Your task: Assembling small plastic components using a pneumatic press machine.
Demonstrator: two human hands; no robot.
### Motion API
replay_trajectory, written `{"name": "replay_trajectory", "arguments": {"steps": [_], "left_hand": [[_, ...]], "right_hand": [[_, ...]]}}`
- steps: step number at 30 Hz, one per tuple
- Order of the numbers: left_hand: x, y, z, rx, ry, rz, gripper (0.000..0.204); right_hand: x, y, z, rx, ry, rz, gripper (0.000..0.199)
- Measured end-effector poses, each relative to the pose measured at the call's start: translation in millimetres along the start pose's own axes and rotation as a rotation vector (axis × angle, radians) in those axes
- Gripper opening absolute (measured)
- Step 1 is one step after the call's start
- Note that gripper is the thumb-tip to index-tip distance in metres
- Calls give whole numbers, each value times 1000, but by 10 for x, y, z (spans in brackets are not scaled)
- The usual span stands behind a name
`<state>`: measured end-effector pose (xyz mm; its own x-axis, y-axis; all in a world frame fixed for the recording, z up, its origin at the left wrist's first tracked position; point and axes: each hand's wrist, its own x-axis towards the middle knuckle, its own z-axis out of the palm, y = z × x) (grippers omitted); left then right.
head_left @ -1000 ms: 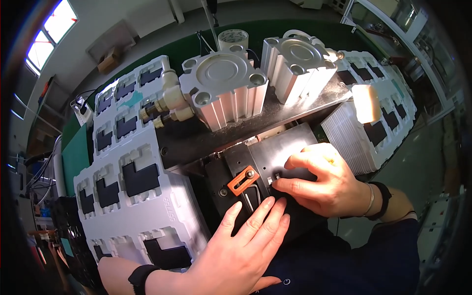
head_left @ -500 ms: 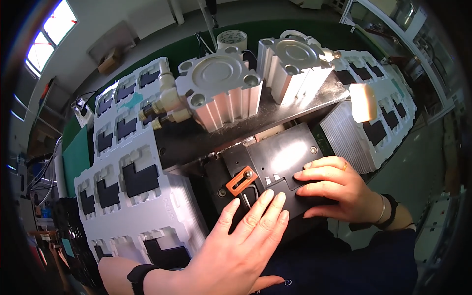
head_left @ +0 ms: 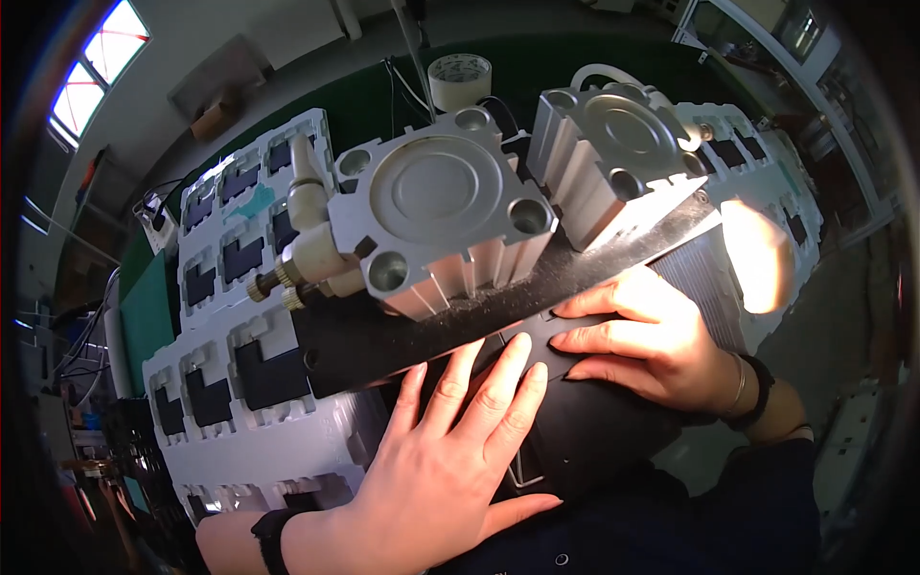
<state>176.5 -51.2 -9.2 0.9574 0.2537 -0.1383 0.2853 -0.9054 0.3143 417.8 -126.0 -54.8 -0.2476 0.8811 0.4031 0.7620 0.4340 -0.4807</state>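
Observation:
My left hand (head_left: 446, 441) lies palm down with its fingers spread. Its fingertips rest on the black fixture block (head_left: 589, 431), close to the edge of a thick black plate (head_left: 412, 335). My right hand (head_left: 661, 345) is on the right side of the block, fingers stretched out and touching its top. Neither hand shows anything held. A thin bent metal rod (head_left: 525, 471) shows beside my left hand. Two silver pneumatic cylinders (head_left: 436, 187) stand on the black plate, which overhangs the block and hides its far part.
White molded trays (head_left: 335, 426) with black L-shaped pieces (head_left: 273, 374) are stacked at left. Another tray stack (head_left: 700, 283) stands at right, behind a brightly lit pale block (head_left: 757, 254). A tape roll (head_left: 460, 81) sits behind the cylinders. Brass fittings (head_left: 273, 286) stick out leftward.
The plate with its cylinders looks larger and nearer, and now covers the orange slotted clamp and much of the block. Both hands have moved slightly away from me, still on the block.

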Motion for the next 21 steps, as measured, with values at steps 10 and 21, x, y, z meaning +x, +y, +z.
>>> {"name": "replay_trajectory", "arguments": {"steps": [10,21], "left_hand": [[20,-7,16,-12,24,8,89],[-185,121,-170,-418,347,-25,44]], "right_hand": [[20,-4,-45,3,-7,6,29],[-209,-273,-175,-198,193,-232,22]]}}
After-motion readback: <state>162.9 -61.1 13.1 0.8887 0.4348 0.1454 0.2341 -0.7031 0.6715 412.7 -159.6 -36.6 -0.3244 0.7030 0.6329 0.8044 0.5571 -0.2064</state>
